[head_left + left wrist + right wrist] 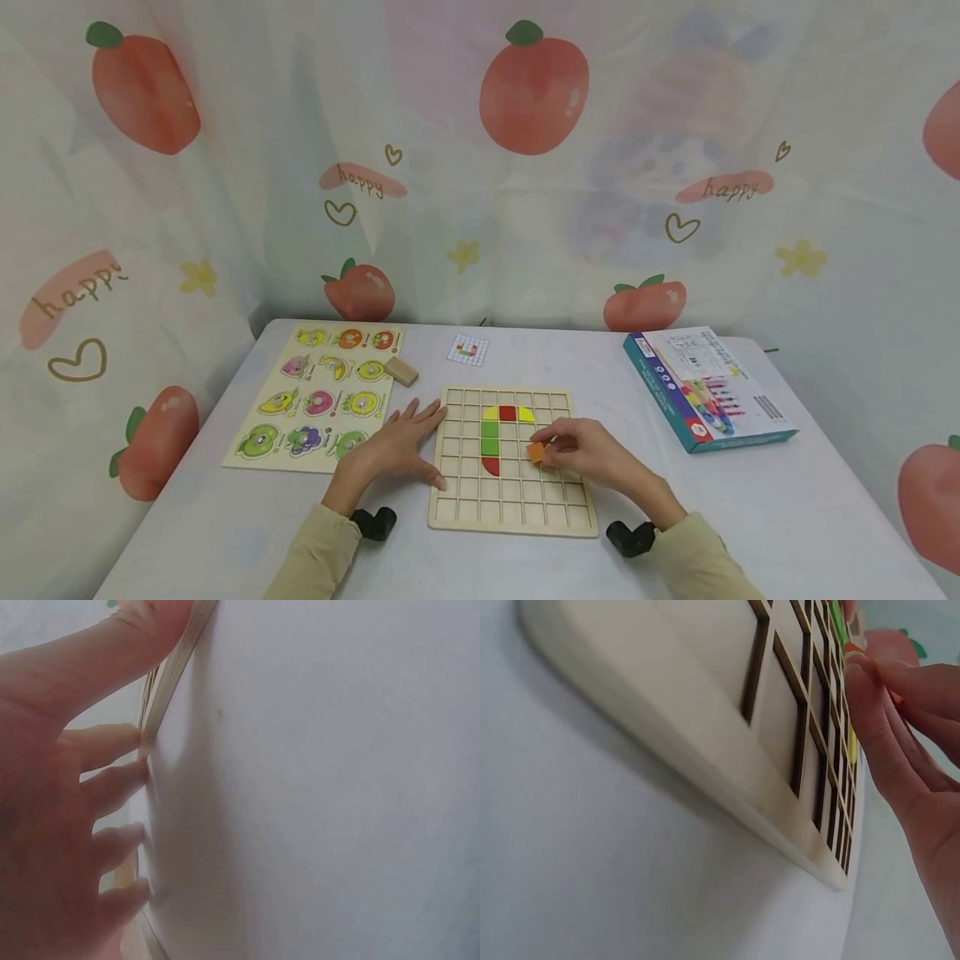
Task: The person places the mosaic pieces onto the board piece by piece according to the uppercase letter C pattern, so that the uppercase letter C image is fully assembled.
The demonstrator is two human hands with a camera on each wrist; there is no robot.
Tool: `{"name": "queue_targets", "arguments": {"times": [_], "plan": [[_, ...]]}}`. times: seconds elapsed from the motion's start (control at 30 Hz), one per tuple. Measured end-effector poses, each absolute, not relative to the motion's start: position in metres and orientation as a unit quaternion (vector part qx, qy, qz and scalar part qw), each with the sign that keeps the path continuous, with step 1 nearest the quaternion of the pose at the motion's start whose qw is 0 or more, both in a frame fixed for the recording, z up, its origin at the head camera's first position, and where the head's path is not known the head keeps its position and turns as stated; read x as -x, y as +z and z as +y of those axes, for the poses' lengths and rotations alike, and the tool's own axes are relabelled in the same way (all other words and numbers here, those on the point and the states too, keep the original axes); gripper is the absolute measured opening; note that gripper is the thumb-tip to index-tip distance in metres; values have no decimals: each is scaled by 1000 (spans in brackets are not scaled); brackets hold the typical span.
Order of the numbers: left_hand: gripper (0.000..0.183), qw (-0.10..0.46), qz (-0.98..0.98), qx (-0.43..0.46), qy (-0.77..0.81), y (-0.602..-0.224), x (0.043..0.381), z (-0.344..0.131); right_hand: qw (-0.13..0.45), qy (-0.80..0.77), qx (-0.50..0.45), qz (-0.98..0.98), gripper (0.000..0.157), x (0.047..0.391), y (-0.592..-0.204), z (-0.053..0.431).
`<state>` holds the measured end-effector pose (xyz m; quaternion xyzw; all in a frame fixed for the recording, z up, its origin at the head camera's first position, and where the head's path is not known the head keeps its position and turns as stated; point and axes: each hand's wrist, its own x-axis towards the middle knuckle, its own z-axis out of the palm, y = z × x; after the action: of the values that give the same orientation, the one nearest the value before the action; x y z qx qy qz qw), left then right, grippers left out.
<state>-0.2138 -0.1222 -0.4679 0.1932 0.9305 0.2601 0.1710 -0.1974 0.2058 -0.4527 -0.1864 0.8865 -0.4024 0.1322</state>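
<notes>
A wooden grid board (465, 512) lies on the white table. In its cells sit a red square block (507, 413), yellow rounded blocks (527, 414) on either side of it, green square blocks (490, 438) and a red rounded block (491, 466) below them. My right hand (581, 446) pinches an orange block (536, 452) between thumb and fingers, over the board's right half. My left hand (393, 450) lies spread at the left side, its thumb (112, 664) and fingertips touching the board's edge. The right wrist view shows the orange block mostly hidden by the fingers.
At left lies a fruit puzzle board (288, 446), a small wooden block (401, 372) at its right edge. Behind the grid board is a pattern card (468, 350). A teal and white box (712, 387) lies at the back right. A fruit-printed curtain (465, 217) hangs behind the table.
</notes>
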Motion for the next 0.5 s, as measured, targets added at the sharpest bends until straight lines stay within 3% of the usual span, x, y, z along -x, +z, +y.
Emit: {"name": "queue_targets", "arguments": {"times": [0.5], "plan": [[111, 173, 932, -189, 258, -467, 214, -121, 155, -392, 237, 875, 24, 201, -457, 184]]}}
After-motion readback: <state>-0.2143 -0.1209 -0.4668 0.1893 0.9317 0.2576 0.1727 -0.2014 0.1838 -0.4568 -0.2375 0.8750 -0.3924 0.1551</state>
